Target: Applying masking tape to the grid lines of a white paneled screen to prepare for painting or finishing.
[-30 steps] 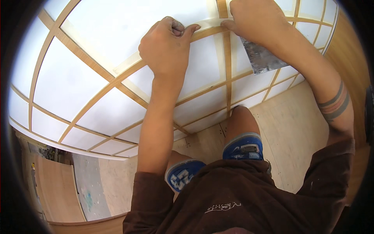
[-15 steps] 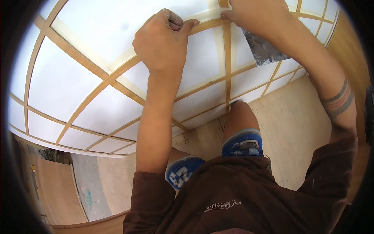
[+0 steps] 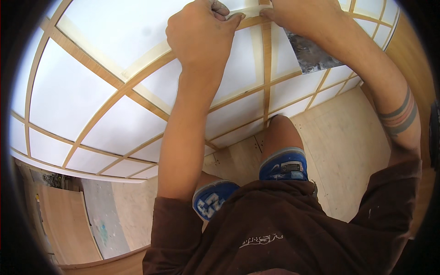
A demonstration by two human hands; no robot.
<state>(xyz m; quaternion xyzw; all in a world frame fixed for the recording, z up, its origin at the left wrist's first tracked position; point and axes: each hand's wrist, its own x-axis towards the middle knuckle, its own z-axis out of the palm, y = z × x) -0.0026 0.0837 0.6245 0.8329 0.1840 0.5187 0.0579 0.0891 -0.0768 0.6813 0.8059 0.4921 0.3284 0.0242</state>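
Note:
A pale strip of masking tape [image 3: 251, 12] runs along a wooden bar of a white-panelled lattice [image 3: 145, 72], between my two hands. My left hand [image 3: 200, 39] is closed, thumb against curled, grey-smudged fingers, pinching the tape's left part. At the tape's right part, the thumb of my right hand [image 3: 305, 17] presses on the strip; the top edge of the picture cuts off its other fingers. Below that hand shows a dark, mottled grey sheet [image 3: 314, 54], partly covered by my forearm. Whether the hand holds this sheet I cannot tell.
More pale tape [image 3: 145, 59] borders several white panels. Under the lattice lies a light wooden floor [image 3: 339, 137], where my knees and blue shorts show. A brown board [image 3: 66, 220] stands at the lower left, beside a grey paint-spotted surface [image 3: 103, 215]. Wood panelling [image 3: 415, 59] rises at right.
My left hand has slid a little up and to the right along the bar, nearer my right hand. The right hand stays at nearly the same spot on the tape.

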